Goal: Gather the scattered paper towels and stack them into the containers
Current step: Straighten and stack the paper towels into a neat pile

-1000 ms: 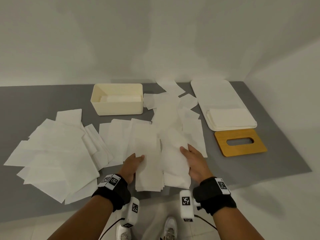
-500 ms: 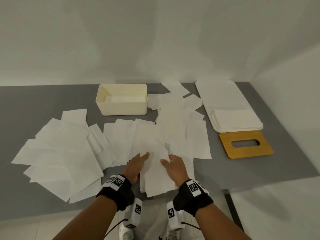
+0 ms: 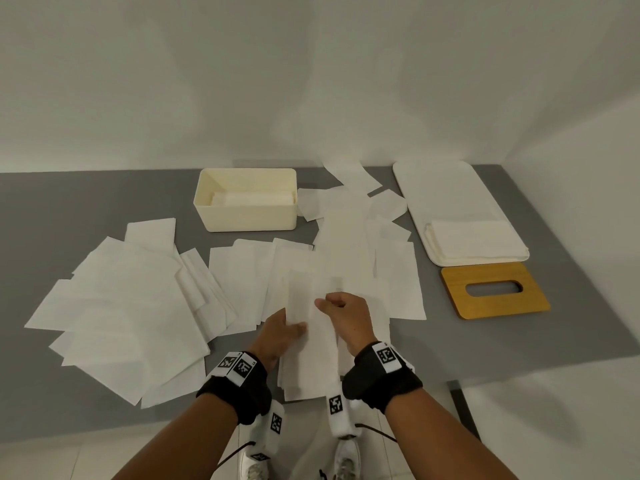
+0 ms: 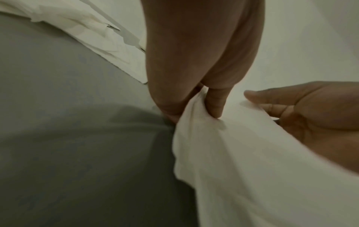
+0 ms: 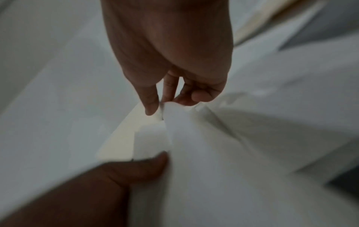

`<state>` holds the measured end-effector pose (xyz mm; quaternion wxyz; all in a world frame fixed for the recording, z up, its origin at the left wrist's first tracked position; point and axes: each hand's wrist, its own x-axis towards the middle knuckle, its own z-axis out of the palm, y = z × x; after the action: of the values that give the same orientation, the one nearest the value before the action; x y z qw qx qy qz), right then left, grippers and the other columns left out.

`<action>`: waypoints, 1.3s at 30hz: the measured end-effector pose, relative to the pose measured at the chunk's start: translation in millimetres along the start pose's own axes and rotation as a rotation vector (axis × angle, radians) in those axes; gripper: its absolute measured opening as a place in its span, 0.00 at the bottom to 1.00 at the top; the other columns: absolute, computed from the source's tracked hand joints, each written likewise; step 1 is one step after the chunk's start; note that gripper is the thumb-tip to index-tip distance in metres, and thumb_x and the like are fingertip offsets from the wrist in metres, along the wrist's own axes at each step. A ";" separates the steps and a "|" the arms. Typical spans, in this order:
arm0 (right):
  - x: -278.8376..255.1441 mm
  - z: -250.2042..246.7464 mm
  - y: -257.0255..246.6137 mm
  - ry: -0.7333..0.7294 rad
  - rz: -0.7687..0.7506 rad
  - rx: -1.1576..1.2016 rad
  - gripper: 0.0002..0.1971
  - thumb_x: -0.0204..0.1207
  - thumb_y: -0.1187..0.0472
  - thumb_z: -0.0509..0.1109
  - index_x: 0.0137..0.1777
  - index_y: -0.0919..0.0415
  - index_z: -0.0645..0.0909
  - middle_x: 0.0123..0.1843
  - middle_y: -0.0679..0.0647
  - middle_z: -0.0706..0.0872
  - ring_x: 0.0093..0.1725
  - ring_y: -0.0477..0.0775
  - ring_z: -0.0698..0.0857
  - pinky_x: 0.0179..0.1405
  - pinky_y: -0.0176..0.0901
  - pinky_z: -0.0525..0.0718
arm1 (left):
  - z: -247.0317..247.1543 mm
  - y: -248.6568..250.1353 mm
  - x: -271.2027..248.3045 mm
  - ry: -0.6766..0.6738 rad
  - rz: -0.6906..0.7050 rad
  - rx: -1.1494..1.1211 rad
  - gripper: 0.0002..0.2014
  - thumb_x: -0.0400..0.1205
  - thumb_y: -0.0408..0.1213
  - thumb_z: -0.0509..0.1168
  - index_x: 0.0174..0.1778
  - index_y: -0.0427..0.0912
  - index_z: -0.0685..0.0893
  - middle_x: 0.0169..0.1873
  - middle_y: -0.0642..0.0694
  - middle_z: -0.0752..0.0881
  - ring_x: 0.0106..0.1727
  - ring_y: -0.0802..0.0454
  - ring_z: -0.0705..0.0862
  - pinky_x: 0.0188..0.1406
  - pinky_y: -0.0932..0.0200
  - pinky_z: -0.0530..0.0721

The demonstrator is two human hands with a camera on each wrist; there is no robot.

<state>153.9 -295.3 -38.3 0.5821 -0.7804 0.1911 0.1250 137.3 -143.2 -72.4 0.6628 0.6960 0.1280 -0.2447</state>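
White paper towels [image 3: 346, 251] lie scattered over the grey table [image 3: 69, 209]. At the front edge both hands hold a small gathered stack of towels [image 3: 308, 362]. My left hand [image 3: 294, 328] grips the stack's left side, its fingers [image 4: 213, 107] curled into the paper [image 4: 242, 153]. Just to its right, my right hand [image 3: 325, 303] pinches a towel's top edge [image 5: 174, 122] between thumb and forefinger [image 5: 150, 107]. A cream box [image 3: 246, 220] at the back holds folded towels. A white tray [image 3: 446, 188] at the right carries another folded pile [image 3: 478, 237].
A wooden lid with a slot [image 3: 495, 296] lies in front of the tray. A wide spread of towels [image 3: 131, 306] covers the table's left side. Walls close off the back and the right. Bare grey table shows at the far left and the front right.
My right hand has swung left with its towel to meet the left hand, and both hands have drawn together on the stack. The view has drifted slightly left.
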 end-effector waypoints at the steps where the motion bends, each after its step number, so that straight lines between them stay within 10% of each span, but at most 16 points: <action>1: 1.2 0.2 -3.6 -0.017 0.061 0.098 0.12 0.71 0.57 0.78 0.50 0.63 0.87 0.47 0.52 0.89 0.50 0.54 0.87 0.54 0.42 0.84 | 0.2 -0.1 -0.3 0.004 0.004 0.003 0.10 0.83 0.30 0.64 0.59 0.42 0.83 0.53 0.40 0.90 0.55 0.41 0.89 0.55 0.45 0.88; 6: 13.5 4.9 -8.6 -0.013 0.101 0.062 0.12 0.68 0.63 0.78 0.33 0.63 0.77 0.34 0.59 0.77 0.36 0.56 0.77 0.38 0.45 0.76 | 0.3 -0.8 -1.5 0.018 0.004 0.001 0.09 0.83 0.30 0.64 0.57 0.43 0.83 0.53 0.39 0.90 0.52 0.42 0.89 0.55 0.44 0.88; 11: 15.7 -6.7 -7.9 0.142 0.072 -0.222 0.10 0.74 0.56 0.72 0.48 0.63 0.85 0.46 0.55 0.87 0.50 0.58 0.85 0.51 0.44 0.80 | -2.8 2.0 -2.8 0.002 -0.034 -0.099 0.10 0.83 0.31 0.65 0.61 0.39 0.83 0.56 0.37 0.89 0.55 0.41 0.88 0.56 0.46 0.87; 15: -0.2 -7.3 1.0 -0.073 0.029 -0.427 0.16 0.78 0.56 0.65 0.30 0.64 0.76 0.30 0.59 0.77 0.32 0.56 0.77 0.39 0.47 0.78 | -3.7 10.1 -5.5 -0.029 -0.063 -0.263 0.13 0.85 0.35 0.64 0.65 0.38 0.81 0.57 0.37 0.89 0.58 0.38 0.88 0.54 0.47 0.86; 21: -6.4 -2.2 0.0 -0.090 0.046 -0.333 0.14 0.83 0.57 0.57 0.56 0.63 0.80 0.52 0.55 0.85 0.50 0.55 0.83 0.50 0.44 0.79 | 8.9 25.5 -10.3 -0.072 0.012 -0.218 0.14 0.86 0.35 0.61 0.68 0.41 0.79 0.57 0.41 0.89 0.56 0.45 0.88 0.51 0.54 0.87; 25: -10.7 -15.6 -3.0 -0.250 0.188 0.217 0.14 0.80 0.55 0.69 0.63 0.58 0.80 0.57 0.52 0.89 0.55 0.52 0.88 0.50 0.42 0.85 | 8.0 30.8 -12.3 -0.139 0.033 -0.279 0.15 0.87 0.32 0.60 0.70 0.38 0.78 0.62 0.39 0.87 0.62 0.40 0.86 0.63 0.45 0.83; 30: -15.8 -22.3 -5.9 -0.179 -0.100 -0.019 0.10 0.80 0.61 0.67 0.60 0.56 0.82 0.54 0.50 0.89 0.54 0.53 0.88 0.53 0.41 0.86 | 3.4 37.3 -15.8 -0.053 0.114 -0.111 0.15 0.86 0.37 0.62 0.68 0.44 0.81 0.59 0.45 0.89 0.61 0.43 0.87 0.65 0.41 0.82; 39: -52.4 -2.8 -12.2 0.060 -0.430 -0.112 0.12 0.86 0.57 0.57 0.67 0.55 0.74 0.48 0.42 0.82 0.46 0.36 0.82 0.43 0.23 0.79 | 24.4 50.7 -46.6 0.346 0.501 0.148 0.09 0.88 0.37 0.58 0.63 0.50 0.75 0.47 0.62 0.83 0.48 0.65 0.83 0.40 0.76 0.79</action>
<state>112.3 -287.0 -5.2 0.5451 -0.8377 0.0300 -0.0147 119.1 -164.9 -5.0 0.6185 0.7835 0.0452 0.0397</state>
